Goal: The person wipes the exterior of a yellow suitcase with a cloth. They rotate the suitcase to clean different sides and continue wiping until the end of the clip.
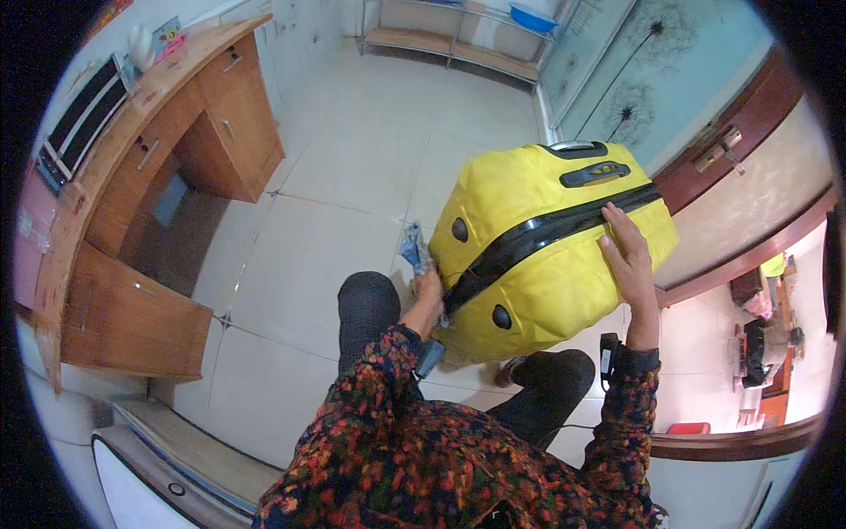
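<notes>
A yellow hard-shell suitcase (548,264) stands on the floor in front of me, tilted across the view. A black band runs round its middle, and black handles show at its far end. My right hand (626,258) rests on its right part, fingertips at the black band, gripping nothing. Against its left end is my left hand (428,294), closed on a crumpled blue-and-white cloth (413,248) that sticks out past the fingers. Part of that hand is hidden by the suitcase edge.
A wooden desk (241,125) with drawers stands to the left. At the far wall is a metal-framed shelf (456,49) with a blue basin (532,18). An open door (740,178) with a metal handle lies close to the suitcase's right. Tiled floor (317,244) spreads between desk and suitcase.
</notes>
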`<state>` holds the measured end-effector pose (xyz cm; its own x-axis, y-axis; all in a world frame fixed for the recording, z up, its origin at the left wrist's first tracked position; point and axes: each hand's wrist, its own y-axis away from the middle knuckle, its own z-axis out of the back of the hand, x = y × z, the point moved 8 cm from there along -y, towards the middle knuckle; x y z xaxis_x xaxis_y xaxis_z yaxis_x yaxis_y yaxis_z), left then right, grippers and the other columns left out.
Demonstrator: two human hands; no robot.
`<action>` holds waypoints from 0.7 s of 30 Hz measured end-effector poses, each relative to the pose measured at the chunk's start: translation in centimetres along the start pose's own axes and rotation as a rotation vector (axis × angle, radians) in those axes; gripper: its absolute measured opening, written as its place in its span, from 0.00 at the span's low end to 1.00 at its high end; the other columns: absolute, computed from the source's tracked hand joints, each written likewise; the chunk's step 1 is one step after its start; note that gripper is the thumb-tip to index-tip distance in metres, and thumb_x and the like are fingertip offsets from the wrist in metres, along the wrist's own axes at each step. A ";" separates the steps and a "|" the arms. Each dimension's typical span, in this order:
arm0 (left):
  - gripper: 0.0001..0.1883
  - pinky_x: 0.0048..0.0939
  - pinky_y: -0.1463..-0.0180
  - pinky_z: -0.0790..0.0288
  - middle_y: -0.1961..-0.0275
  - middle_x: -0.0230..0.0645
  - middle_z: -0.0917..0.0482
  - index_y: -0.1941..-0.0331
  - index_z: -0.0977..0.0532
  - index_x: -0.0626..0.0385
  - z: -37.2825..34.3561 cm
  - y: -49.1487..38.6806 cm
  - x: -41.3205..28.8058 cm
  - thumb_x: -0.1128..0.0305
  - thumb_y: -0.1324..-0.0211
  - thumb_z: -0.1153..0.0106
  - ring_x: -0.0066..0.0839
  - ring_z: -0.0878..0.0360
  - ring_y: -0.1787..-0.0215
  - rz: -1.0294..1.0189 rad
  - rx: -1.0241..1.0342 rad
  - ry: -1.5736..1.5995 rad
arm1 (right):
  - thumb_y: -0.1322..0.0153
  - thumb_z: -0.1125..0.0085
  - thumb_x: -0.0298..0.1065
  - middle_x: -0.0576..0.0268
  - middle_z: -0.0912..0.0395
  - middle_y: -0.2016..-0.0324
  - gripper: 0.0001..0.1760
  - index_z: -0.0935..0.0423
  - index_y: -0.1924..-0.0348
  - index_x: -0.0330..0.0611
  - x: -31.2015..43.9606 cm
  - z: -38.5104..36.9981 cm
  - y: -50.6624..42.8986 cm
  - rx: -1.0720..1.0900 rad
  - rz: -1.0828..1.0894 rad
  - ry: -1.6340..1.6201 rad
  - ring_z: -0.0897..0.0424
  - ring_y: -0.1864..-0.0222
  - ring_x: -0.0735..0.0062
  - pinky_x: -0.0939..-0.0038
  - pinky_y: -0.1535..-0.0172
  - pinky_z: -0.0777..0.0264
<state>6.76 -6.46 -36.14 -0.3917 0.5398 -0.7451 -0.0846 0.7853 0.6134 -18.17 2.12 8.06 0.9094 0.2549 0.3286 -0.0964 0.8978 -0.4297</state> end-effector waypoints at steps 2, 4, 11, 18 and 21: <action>0.39 0.42 0.42 0.31 0.42 0.44 0.25 0.38 0.33 0.67 -2.0 3.5 -5.2 0.39 0.34 0.52 0.38 0.28 0.42 -0.214 0.152 0.278 | 0.30 0.42 0.37 0.49 0.28 0.38 0.24 0.26 0.41 0.41 0.1 0.1 0.1 -0.018 0.024 0.009 0.33 0.33 0.49 0.58 0.32 0.42; 0.35 0.42 0.42 0.28 0.44 0.44 0.23 0.38 0.34 0.66 -3.6 6.0 -10.3 0.44 0.33 0.50 0.37 0.24 0.45 -0.215 0.201 0.391 | 0.30 0.42 0.37 0.49 0.28 0.38 0.24 0.26 0.41 0.40 -0.1 0.0 0.2 -0.032 0.021 0.020 0.33 0.34 0.49 0.57 0.32 0.42; 0.33 0.36 0.36 0.35 0.39 0.46 0.26 0.38 0.34 0.67 -8.1 15.6 -26.6 0.50 0.34 0.47 0.34 0.28 0.40 -0.850 0.292 -0.220 | 0.30 0.43 0.35 0.45 0.29 0.38 0.25 0.27 0.41 0.37 0.0 -0.2 -0.1 -0.036 0.025 0.032 0.33 0.34 0.47 0.58 0.31 0.43; 0.29 0.46 0.25 0.49 0.26 0.44 0.41 0.30 0.40 0.58 -5.9 21.6 -19.1 0.59 0.31 0.57 0.45 0.46 0.23 -1.267 0.321 -0.271 | 0.29 0.47 0.33 0.43 0.31 0.37 0.26 0.30 0.38 0.35 0.0 0.0 0.0 -0.002 0.024 0.073 0.34 0.33 0.45 0.57 0.31 0.44; 0.28 0.40 0.24 0.51 0.26 0.45 0.43 0.30 0.41 0.60 -3.7 21.9 -15.1 0.65 0.32 0.54 0.42 0.47 0.23 -1.280 0.253 -0.315 | 0.28 0.47 0.34 0.45 0.34 0.35 0.26 0.31 0.37 0.37 -0.7 -0.3 0.0 0.032 -0.013 0.091 0.37 0.32 0.47 0.58 0.30 0.47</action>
<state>7.43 1.44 -10.54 0.0642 -0.5921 -0.8033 -0.0468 0.8023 -0.5951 -18.71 1.88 7.58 0.9435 0.2112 0.2553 -0.0963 0.9121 -0.3985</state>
